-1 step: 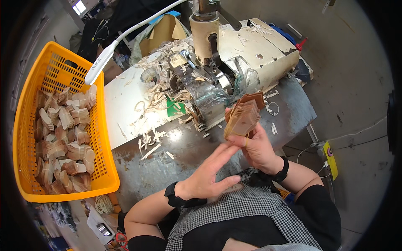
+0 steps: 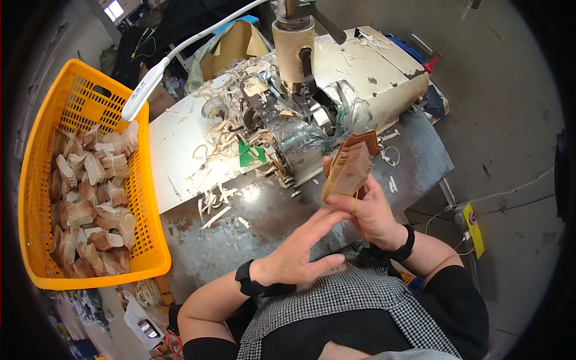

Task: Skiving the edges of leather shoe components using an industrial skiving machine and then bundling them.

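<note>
My right hand (image 2: 375,213) is wrapped round a fanned stack of tan leather-like pieces (image 2: 351,168), thumb across its lower end. A thin yellowish band (image 2: 355,205) shows by that thumb. My left hand (image 2: 300,249) has its fingers stretched out and its thumb apart. Its fingertips meet the lower end of the stack near the right thumb; whether they touch the band I cannot tell. Just beyond the stack stands a cream-coloured machine (image 2: 294,54) with worn metal parts and crumpled plastic film around its working head.
An orange slatted basket (image 2: 159,252) at the left holds many similar banded bundles (image 2: 81,213). Pale trimmings (image 2: 219,201) litter the machine bed and the grey metal table (image 2: 198,252). A white lamp (image 2: 144,90) on a bent neck hangs over the basket's far right corner.
My left fingertips have shifted slightly right along the lower end of the stack. The right hand and the stack have barely moved.
</note>
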Tool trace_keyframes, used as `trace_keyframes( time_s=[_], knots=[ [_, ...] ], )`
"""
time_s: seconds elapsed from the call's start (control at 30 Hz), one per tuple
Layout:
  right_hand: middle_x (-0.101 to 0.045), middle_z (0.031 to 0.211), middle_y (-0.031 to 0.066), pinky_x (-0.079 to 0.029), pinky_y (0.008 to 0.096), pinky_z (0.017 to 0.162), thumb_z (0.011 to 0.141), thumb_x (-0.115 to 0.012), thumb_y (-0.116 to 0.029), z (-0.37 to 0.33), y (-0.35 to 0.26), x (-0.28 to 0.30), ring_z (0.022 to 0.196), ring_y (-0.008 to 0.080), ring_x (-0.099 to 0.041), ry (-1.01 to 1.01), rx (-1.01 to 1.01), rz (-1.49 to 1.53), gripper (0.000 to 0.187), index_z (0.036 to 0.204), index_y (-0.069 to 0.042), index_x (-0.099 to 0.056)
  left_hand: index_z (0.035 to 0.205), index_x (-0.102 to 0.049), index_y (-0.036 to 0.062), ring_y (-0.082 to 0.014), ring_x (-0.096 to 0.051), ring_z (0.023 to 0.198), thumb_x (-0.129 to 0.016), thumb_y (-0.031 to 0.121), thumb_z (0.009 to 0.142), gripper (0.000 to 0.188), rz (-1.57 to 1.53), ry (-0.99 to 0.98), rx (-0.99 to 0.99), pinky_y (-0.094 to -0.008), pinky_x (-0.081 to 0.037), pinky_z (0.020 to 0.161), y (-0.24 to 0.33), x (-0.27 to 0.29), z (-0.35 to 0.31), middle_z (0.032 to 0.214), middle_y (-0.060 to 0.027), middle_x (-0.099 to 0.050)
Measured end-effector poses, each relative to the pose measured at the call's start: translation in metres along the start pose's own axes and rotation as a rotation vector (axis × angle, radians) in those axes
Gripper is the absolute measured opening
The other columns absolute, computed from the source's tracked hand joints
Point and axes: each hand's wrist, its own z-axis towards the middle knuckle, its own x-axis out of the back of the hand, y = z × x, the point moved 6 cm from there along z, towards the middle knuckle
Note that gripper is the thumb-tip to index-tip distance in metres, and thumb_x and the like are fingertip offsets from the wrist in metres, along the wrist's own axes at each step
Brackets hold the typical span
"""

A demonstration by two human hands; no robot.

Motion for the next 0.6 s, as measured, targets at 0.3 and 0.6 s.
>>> trace_keyframes(
  time_s=[0.3, 0.6],
  knots=[
    [-0.064, 0.101, 0.0056, -0.048, 0.0262, 0.081, 0.073, -0.078, -0.023, -0.015, -0.019, -0.007, 0.089, 0.0135, -0.061, -0.377, -0.241, -0.489, 0.052, 0.113, 0.003, -0.057, 0.112, -0.048, 0.0005, -0.0117, -0.055, 0.094, -0.073, 0.011, 0.081, 0.041, -0.382, 0.23, 0.278, -0.0266, -0.046, 0.083, -0.012, 0.037, -0.007, 0.102, -0.0049, -0.056],
    [-0.065, 0.073, 0.0118, -0.048, 0.0311, 0.057, 0.071, -0.077, -0.045, 0.022, -0.042, -0.025, 0.063, 0.02, -0.061, -0.867, -0.019, -1.126, 0.054, 0.091, 0.003, -0.065, 0.131, -0.037, -0.001, -0.0184, -0.055, 0.11, -0.077, 0.004, 0.072, 0.072, -0.553, 0.42, 0.499, -0.0339, -0.044, 0.097, -0.02, 0.042, -0.013, 0.121, -0.0104, -0.054]
  ],
)
